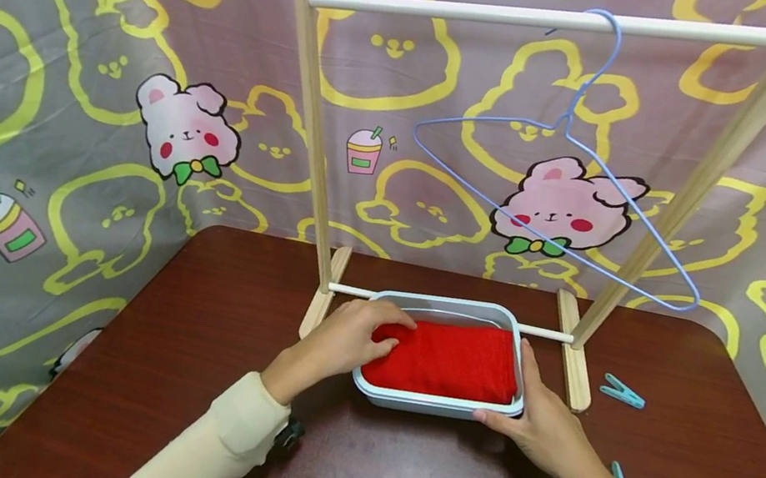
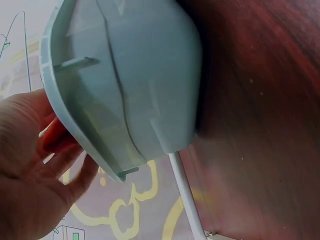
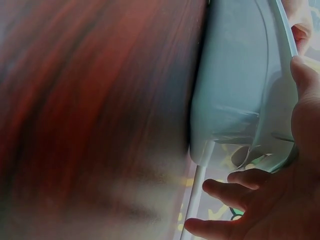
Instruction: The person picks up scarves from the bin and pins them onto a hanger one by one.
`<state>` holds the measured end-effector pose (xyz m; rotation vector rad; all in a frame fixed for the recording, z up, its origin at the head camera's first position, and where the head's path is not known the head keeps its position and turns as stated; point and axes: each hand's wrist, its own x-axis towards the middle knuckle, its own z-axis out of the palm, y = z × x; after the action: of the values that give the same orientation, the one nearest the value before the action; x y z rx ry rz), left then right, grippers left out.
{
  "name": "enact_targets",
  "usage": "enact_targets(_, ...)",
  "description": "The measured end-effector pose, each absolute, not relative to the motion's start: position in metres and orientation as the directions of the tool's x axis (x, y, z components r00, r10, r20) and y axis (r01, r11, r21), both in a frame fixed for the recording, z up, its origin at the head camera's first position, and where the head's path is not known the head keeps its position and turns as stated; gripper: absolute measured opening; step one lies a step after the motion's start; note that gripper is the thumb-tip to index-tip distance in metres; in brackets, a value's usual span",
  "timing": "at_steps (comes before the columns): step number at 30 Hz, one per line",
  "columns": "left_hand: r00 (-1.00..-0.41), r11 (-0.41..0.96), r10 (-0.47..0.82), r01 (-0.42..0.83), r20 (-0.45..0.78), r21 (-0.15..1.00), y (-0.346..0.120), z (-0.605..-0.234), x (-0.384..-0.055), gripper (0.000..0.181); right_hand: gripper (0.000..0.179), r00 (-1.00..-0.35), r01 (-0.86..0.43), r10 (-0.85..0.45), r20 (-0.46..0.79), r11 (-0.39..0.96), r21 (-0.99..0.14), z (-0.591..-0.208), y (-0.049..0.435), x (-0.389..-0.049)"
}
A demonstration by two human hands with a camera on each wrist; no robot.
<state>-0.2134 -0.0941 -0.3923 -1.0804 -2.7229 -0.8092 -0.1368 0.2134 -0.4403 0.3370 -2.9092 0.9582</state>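
Note:
A folded red cloth [image 1: 451, 360] lies inside a pale blue-grey plastic basin [image 1: 435, 401] on the table. My left hand [image 1: 356, 332] reaches over the basin's left end and grips the cloth there, thumb and forefinger curved. In the left wrist view, a bit of red shows between the fingers at the rim. My right hand [image 1: 545, 427] holds the basin's right front corner, its thumb on the front rim and a finger up along the right side. The right wrist view shows the other fingers [image 3: 225, 192] spread beside the basin.
Behind the basin stands a wooden rack [image 1: 323, 144] with a white top bar. A blue wire hanger [image 1: 633, 200] hangs from it. One light-blue clothespin [image 1: 624, 391] lies right of the rack's foot; another [image 1: 620, 477] is partly hidden by my right forearm. A patterned curtain surrounds the table.

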Motion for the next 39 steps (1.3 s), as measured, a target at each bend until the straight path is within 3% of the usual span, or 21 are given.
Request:
enact_targets(21, -0.752, 0.61, 0.651, 0.598, 0.1, 0.52, -0.0922, -0.3891, -0.2103, 0.035, 0.121, -0.979, -0.204, -0.182, 0.098, 0.78, -0.591, -0.4395, 0.2125, -0.1361)
enact_targets(39, -0.764, 0.575, 0.591, 0.625, 0.261, 0.528, -0.0935, -0.3841, -0.2048, 0.033, 0.12, -0.979, -0.202, -0.178, 0.1, 0.781, -0.591, -0.439, 0.2118, -0.1347)
